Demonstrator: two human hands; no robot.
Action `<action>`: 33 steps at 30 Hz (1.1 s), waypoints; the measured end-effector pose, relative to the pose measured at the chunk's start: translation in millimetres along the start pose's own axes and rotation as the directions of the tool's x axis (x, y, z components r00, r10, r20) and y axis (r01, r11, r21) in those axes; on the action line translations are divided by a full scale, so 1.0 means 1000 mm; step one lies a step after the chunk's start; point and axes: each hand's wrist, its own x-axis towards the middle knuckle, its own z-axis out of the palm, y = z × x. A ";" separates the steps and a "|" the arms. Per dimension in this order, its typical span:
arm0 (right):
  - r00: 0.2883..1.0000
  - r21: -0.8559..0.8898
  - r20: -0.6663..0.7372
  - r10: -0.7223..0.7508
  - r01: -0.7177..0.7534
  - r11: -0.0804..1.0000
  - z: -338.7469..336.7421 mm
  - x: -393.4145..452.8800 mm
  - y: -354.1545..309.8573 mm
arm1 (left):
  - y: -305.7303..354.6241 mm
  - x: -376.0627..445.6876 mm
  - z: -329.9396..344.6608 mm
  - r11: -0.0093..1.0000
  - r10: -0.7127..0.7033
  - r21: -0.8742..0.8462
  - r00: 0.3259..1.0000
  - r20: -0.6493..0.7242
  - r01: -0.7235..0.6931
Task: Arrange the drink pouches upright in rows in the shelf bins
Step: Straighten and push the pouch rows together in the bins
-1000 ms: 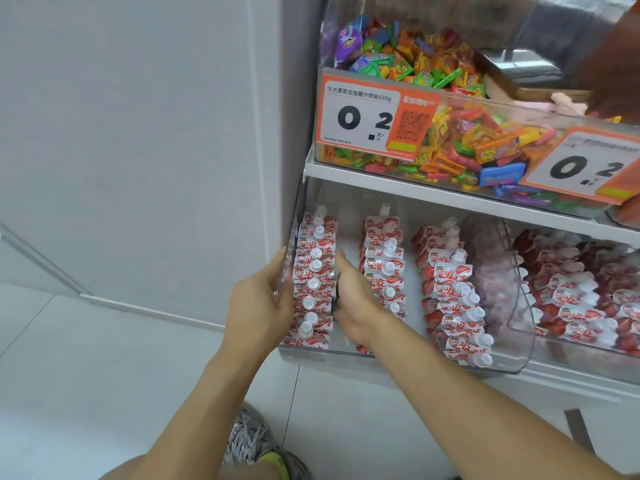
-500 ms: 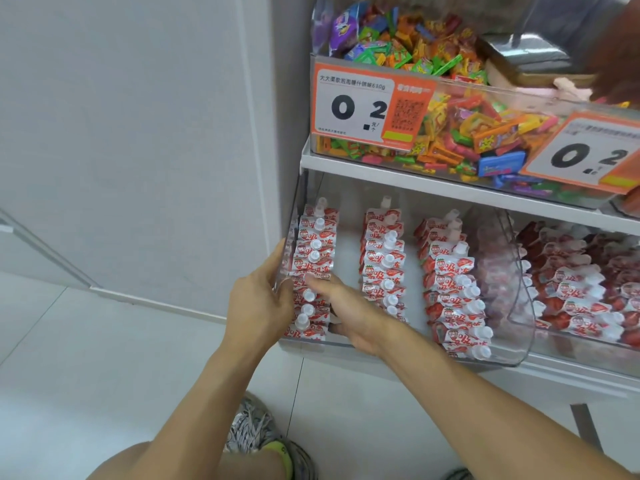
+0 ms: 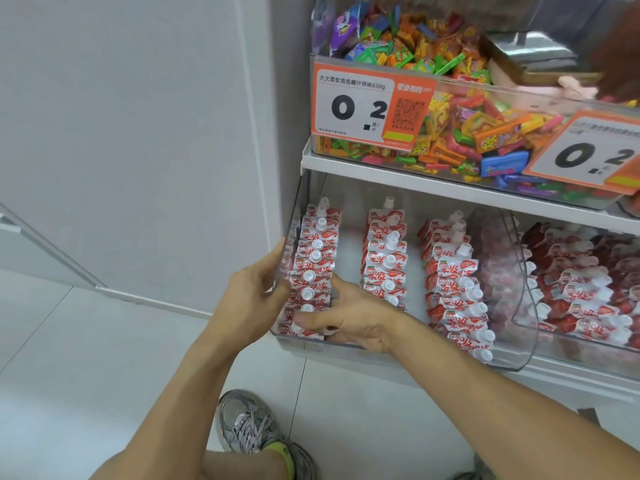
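Red-and-white drink pouches point(image 3: 317, 268) (white caps); orange price tag point(image 3: 370, 105).

The left hand point(image 3: 249, 292) rested against the outside of the clear bin point(image 3: 519, 362), at its left wall. The right hand point(image 3: 349, 320) reached inside, thumb across the front pouches of the left row point(image 3: 313, 268). Two more pouch rows point(image 3: 386, 258) stood beside it, under a candy bin point(image 3: 467, 133) with a price tag point(image 3: 367, 105).
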 end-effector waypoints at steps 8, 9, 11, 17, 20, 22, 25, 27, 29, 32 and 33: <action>0.913 0.177 -0.397 -0.093 0.176 0.968 -0.011 0.045 -0.033 | -0.002 0.002 -0.003 0.999 -0.031 -0.035 0.999 0.032 0.033; 0.907 0.196 -0.411 -0.089 0.184 0.963 -0.004 0.055 -0.030 | -0.003 0.003 -0.004 0.998 -0.041 -0.043 0.998 0.055 0.043; 0.911 0.243 -0.401 -0.096 0.207 0.948 0.005 0.066 -0.024 | -0.004 0.004 -0.006 0.997 -0.046 -0.060 0.993 0.105 0.053; 0.920 0.191 -0.384 -0.073 0.156 0.969 -0.010 0.058 -0.043 | -0.006 0.006 -0.010 0.994 -0.048 -0.088 0.990 0.129 0.059; 0.864 0.202 -0.498 -0.072 0.196 0.960 -0.029 0.093 -0.044 | -0.004 0.006 -0.010 0.992 -0.054 -0.108 0.989 0.138 0.069; 0.882 0.216 -0.466 -0.075 0.196 0.957 -0.043 0.138 -0.027 | -0.003 0.005 -0.009 0.989 -0.065 -0.119 0.986 0.156 0.084; 0.896 0.242 -0.440 -0.064 0.186 0.952 -0.032 0.123 -0.039 | -0.005 0.006 -0.009 0.987 -0.076 -0.126 0.980 0.181 0.100; 0.912 0.249 -0.404 -0.079 0.192 0.949 -0.025 0.102 -0.050 | -0.006 0.007 -0.010 0.985 -0.083 -0.133 0.980 0.183 0.108; 0.937 0.242 -0.342 -0.074 0.163 0.956 -0.025 0.090 -0.054 | -0.005 0.007 -0.011 0.983 -0.085 -0.144 0.980 0.183 0.112; 0.906 0.064 -0.406 -0.120 0.159 0.985 -0.019 0.064 -0.064 | 0.000 0.005 -0.009 0.983 -0.079 -0.153 0.986 0.146 0.101; 0.875 -0.068 -0.448 -0.184 0.171 0.983 -0.017 0.047 -0.062 | 0.000 0.005 -0.008 0.984 -0.085 -0.145 0.989 0.122 0.102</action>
